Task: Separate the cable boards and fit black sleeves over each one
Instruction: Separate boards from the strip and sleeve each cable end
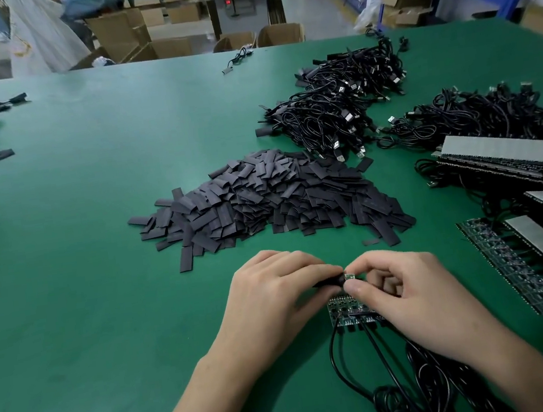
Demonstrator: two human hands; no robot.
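I judge the sleeving step in hand: near centre over the counter point(98, 263), the left hand point(275, 295) pinches a black sleeve point(325, 284), the right hand point(408, 288) pinches one cable board point(350, 277) at its mouth (depth hidden). Next move needs a straight push inward

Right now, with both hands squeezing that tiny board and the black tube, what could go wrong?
The small board is tiny and pinched by just the fingertips of the right hand, so it might slip or enter the black sleeve in the left hand crooked. The looped cables lie under the right forearm; a tug could drag the board strip lying beneath the hands.
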